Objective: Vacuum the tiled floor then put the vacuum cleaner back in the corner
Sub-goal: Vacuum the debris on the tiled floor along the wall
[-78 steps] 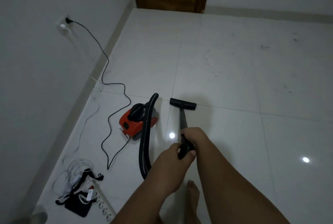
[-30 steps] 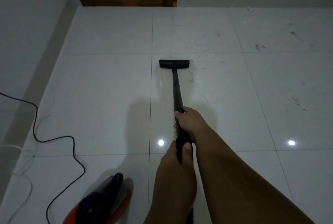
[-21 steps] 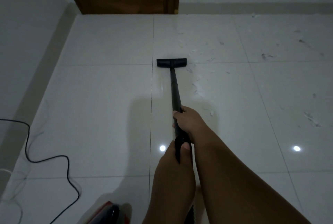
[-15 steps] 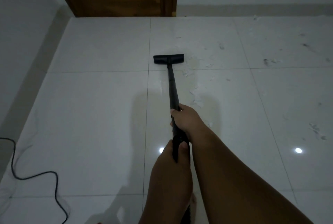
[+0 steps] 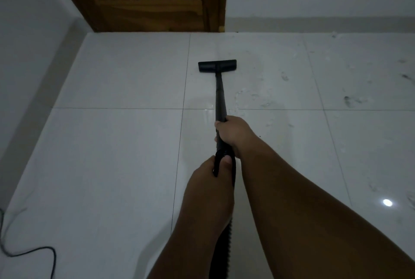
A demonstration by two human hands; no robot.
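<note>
In the head camera view, two bare hands hold the black wand (image 5: 220, 99) of the vacuum cleaner, which runs straight ahead from the person. The right hand (image 5: 234, 131) is the front one, with its fingers curled round the tube. The left hand (image 5: 208, 179) is just behind it, touching it or nearly so; it grips the handle end, with the thumb lying on top. Under the left forearm a ribbed black hose (image 5: 221, 256) goes down to the lower edge of the picture.

At the far end of the wand, the floor nozzle (image 5: 217, 66) lies flat on the tiled floor (image 5: 112, 155); it is just right of a grout line, in front of the closed wooden door (image 5: 152, 0) but apart from it. Pale scraps (image 5: 258, 96) and dust lie on the tiles to the right of the wand, and some darker smudges are further right. A grey skirting (image 5: 314, 24) runs along the foot of the white walls. A thin dark cable (image 5: 45, 248) curves on the floor in the lower left corner, and a small bright reflection (image 5: 387, 202) shines on a tile at the right.
</note>
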